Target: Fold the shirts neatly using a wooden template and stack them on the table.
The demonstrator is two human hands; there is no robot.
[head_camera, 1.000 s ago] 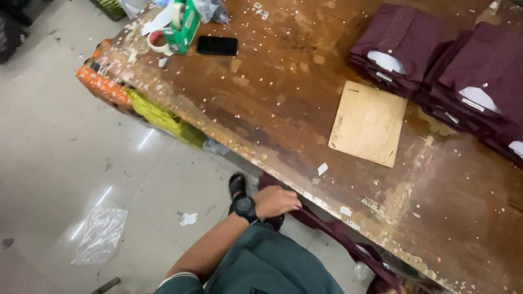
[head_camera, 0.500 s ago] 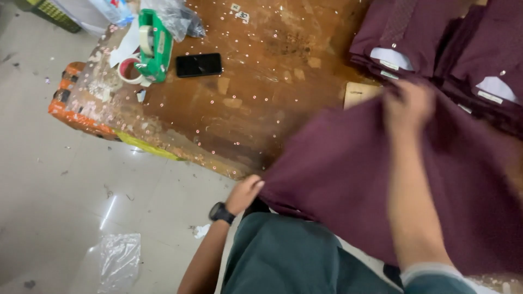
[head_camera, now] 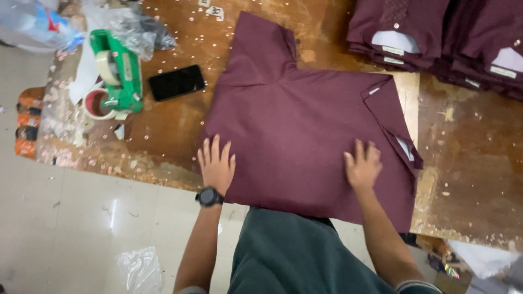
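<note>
Head view: left hand point(head_camera: 217, 163) and right hand point(head_camera: 362, 166) press flat, fingers spread, on the maroon shirt point(head_camera: 305, 130). It covers the surface point(head_camera: 468, 179) beneath both hands.

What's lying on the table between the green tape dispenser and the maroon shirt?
A black phone lies flat between the green tape dispenser and the maroon shirt, apart from both, seen in the head view.

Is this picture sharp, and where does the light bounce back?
Head view: mostly sharp; both hands, left and right, look crisp on the maroon shirt. Glare streaks the pale floor; the phone screen stays dark.
</note>
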